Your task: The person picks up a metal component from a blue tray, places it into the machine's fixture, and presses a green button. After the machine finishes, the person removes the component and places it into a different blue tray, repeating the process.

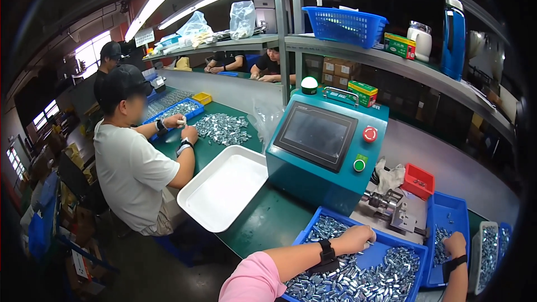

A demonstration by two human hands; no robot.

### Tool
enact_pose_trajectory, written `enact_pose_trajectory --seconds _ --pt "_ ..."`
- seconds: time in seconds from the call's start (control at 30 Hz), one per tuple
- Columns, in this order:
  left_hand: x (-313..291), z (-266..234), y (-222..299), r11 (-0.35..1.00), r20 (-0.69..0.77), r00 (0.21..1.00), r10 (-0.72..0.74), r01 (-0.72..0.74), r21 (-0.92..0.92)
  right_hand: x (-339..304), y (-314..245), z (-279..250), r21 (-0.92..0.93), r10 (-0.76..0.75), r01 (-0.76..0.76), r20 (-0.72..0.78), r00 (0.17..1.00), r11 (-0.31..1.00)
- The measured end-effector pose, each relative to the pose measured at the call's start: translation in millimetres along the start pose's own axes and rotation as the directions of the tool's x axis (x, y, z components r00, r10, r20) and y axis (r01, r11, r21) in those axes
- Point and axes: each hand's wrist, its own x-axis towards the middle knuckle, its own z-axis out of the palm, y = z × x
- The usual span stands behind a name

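Observation:
My left hand (357,239), with a black band on the wrist, is over the far part of a large blue tray (423,257) heaped with small shiny metal cylinders (386,273). Its fingers are curled together, and whatever they hold is hidden. Farther right, my right hand (455,245) reaches into a second blue tray (449,204), at a small pile of similar metal parts (441,244). Its fingers are bent inward, mostly hidden behind the hand. Just beyond the trays sits a metal clamping fixture (400,212) with a chuck, attached to a teal machine (330,151).
The machine carries a dark screen (314,134), a red stop button (370,134) and a green button (359,163). Beside the fixture are a red bin (418,180) and a white glove (389,175). A white tray (224,187) stands left; a co-worker (131,156) handles parts there. A shelf (380,61) runs above.

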Motion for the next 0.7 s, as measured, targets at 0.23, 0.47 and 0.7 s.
enact_pose_trajectory --seconds 0.23,0.47,0.7 --pt "-1 1 3 0.999 0.058 0.998 0.024 -0.026 0.036 -13 -73 -89 0.318 -0.210 0.213 -0.042 0.977 0.924" --pt "0 -11 10 0.996 0.104 0.993 0.057 -0.063 0.056 -27 -169 -126 0.866 -0.380 0.195 -0.006 0.925 0.461" --pt "69 -75 76 0.967 -0.061 0.979 0.194 -0.181 0.179 -13 -153 -26 0.976 -0.092 -0.088 0.108 0.990 0.199"
